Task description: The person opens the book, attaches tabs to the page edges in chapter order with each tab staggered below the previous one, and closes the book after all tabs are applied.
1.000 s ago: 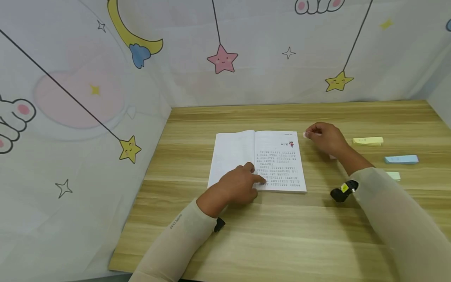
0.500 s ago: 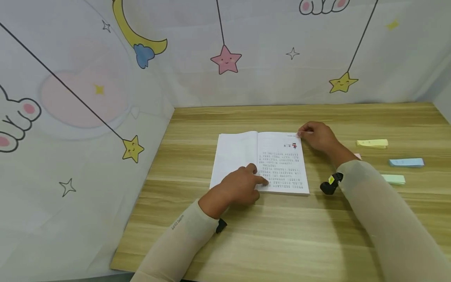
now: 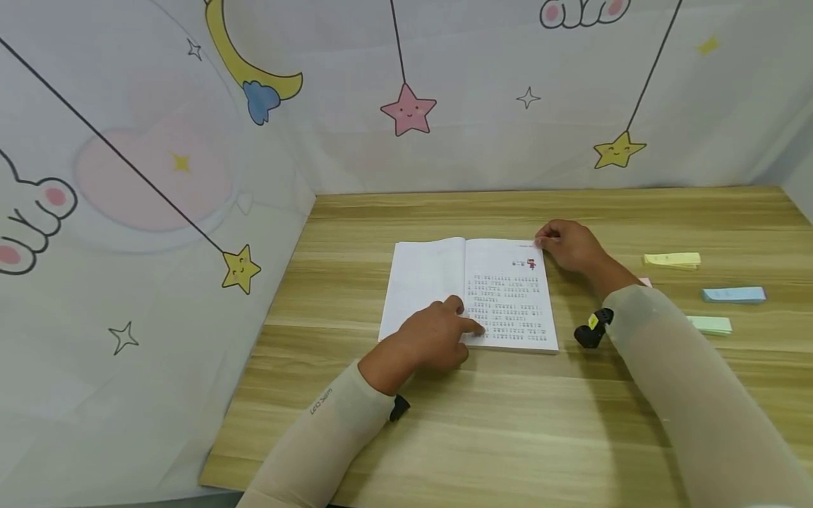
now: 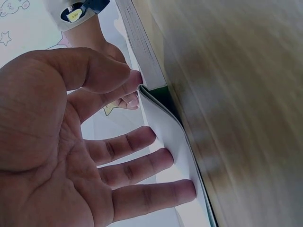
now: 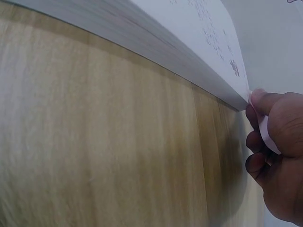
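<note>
An open book (image 3: 504, 310) lies on the table, with printed text and a small figure on its right page and a nearly blank left page. My left hand (image 3: 433, 334) rests across the lower middle of the book; in the left wrist view its fingertips touch the pages and the fingers are fairly straight. At the upper right corner of the right page, my right hand (image 3: 574, 247) pinches a pink sticky note (image 5: 270, 137) between thumb and fingers. The note's end meets the page corner; whether it sticks there I cannot tell.
Right of the book lie yellow sticky notes (image 3: 672, 260), blue sticky notes (image 3: 734, 295) and green sticky notes (image 3: 711, 324). A pink piece (image 3: 646, 282) shows partly behind the right forearm. A printed cloth wall (image 3: 483, 155) borders the wooden table (image 3: 508, 409).
My right hand has moved left from beside the book to its upper right corner, bringing the pink sticky note. It barely moves in the last half second. The left hand stays on the book.
</note>
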`<state>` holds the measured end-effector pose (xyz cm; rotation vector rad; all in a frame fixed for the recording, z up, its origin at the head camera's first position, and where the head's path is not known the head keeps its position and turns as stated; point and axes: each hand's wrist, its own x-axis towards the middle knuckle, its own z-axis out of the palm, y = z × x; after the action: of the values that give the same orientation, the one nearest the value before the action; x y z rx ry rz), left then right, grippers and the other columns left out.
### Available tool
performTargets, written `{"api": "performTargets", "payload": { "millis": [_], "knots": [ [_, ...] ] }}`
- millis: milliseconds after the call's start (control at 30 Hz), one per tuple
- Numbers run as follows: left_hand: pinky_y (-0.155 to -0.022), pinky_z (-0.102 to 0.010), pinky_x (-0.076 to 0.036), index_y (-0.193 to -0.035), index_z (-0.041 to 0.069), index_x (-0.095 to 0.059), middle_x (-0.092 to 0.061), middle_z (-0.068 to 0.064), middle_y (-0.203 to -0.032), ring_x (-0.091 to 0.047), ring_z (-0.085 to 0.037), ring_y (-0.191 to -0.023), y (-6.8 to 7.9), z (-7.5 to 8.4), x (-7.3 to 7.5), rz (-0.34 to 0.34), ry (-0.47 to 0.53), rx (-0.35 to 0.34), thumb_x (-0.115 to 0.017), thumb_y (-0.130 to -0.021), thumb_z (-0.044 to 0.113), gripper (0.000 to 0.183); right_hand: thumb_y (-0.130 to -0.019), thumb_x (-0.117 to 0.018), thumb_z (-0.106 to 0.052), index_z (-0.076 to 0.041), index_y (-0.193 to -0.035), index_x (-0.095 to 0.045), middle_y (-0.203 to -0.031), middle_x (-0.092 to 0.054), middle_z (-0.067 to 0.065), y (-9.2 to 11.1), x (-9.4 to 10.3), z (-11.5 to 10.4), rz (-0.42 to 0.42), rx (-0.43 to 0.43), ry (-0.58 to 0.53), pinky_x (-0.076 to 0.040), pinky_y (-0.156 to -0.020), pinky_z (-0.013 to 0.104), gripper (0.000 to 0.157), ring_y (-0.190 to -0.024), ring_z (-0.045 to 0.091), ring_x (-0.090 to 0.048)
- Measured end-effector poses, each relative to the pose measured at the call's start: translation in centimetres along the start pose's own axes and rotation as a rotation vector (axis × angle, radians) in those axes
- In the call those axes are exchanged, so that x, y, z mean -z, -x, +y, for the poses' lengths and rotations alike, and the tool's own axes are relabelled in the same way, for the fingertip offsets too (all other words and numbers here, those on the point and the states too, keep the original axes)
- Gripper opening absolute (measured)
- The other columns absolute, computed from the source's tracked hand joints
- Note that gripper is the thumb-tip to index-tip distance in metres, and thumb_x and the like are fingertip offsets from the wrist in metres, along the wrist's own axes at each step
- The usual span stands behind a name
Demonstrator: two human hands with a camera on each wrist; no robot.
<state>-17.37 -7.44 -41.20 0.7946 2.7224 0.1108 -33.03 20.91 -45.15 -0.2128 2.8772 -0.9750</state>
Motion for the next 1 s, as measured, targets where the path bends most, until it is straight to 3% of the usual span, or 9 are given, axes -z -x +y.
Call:
{"api": "performTargets", "payload": {
  "millis": [833, 900, 1000],
  "knots": [
    [-0.064, -0.030, -0.042, -0.121, 0.040, -0.062, -0.045, -0.003, -0.123, -0.047, -0.017, -0.090, -0.09, 0.18, 0.09, 0.013, -0.010, -0.001, -0.058, -0.082, 0.020, 0.044, -0.095, -0.055, -0.029, -0.010, -0.103, -0.062, -0.104, -0.060, 0.011, -0.23, -0.34, 0.20, 0.013, -0.040, -0.004, -0.036, -0.085, 0.049, 0.022, -0.092, 0.029, -0.049],
    [-0.064, -0.030, -0.042, -0.121, 0.040, -0.062, -0.045, -0.003, -0.123, -0.047, -0.017, -0.090, -0.09, 0.19, 0.06, 0.016, -0.009, -0.001, -0.058, -0.082, 0.020, 0.044, -0.095, -0.056, -0.029, -0.011, -0.105, -0.061, -0.107, -0.059, 0.012, -0.27, -0.37, 0.14, 0.017, -0.037, 0.013, -0.036, -0.086, 0.050, 0.021, -0.095, 0.030, -0.050],
    [-0.065, -0.030, -0.042, -0.121, 0.040, -0.063, -0.046, -0.003, -0.122, -0.046, -0.016, -0.089, -0.11, 0.17, -0.02, 0.021, -0.007, 0.000, -0.059, -0.082, 0.020, 0.044, -0.092, -0.061, -0.027, -0.013, -0.103, -0.065, -0.121, -0.052, 0.014, -0.28, -0.32, -0.04, 0.050, 0.013, 0.105, -0.031, -0.094, 0.053, 0.018, -0.113, 0.035, -0.042]
  ]
}}
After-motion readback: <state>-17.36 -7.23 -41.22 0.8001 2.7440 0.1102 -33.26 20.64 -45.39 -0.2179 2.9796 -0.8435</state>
